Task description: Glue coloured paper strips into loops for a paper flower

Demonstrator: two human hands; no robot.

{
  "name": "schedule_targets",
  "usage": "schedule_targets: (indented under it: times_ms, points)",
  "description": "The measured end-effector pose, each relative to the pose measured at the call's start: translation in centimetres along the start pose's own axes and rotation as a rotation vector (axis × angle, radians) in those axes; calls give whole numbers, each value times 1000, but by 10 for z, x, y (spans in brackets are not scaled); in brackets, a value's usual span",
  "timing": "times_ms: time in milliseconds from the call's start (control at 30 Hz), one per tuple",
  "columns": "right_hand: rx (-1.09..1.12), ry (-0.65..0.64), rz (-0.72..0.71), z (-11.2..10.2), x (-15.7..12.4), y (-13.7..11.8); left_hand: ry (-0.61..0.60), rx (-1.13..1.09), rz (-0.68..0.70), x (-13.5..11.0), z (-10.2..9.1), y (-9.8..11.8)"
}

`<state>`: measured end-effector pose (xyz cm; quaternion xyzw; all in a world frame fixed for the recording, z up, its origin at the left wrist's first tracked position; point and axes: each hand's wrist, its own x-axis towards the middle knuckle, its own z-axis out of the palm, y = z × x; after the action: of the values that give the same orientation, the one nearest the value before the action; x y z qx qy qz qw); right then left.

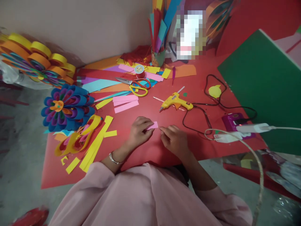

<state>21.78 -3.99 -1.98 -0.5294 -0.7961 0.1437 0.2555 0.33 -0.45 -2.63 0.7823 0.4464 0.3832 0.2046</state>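
Note:
My left hand [139, 129] and my right hand [174, 139] meet over a red sheet [150, 147] on the floor. Both pinch a small pink paper strip [153, 126] between their fingertips. The strip's left part lies under my left fingers, and my right fingertips touch its right end. A silver bangle [114, 159] circles my left wrist. More pink strips [125, 103] lie just beyond my hands. A yellow glue gun [176, 102] rests to the upper right of my hands.
Yellow-handled scissors [137, 86], a tape roll [139, 70] and coloured paper strips lie further back. Paper flowers [66, 108] and yellow strips [96, 142] sit left. Black cable [211, 103], a power strip [235, 121] and a green board [261, 84] lie to the right.

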Motion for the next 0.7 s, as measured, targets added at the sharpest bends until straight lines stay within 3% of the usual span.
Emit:
schedule_targets:
  times_ms: [167,333,433,567,700]
  points:
    - [-68,-21,61,5,1,-11,3,-2,5,0,0,0]
    - [41,45,197,10,8,-14,5,5,16,0,0,-1]
    - [200,142,281,11,9,-14,5,-2,18,0,-1,-1]
    - [564,287,271,12,3,-13,-5,-12,4,1,-1,-1]
    - [801,246,420,12,1,-17,14,-20,32,0,0,-2]
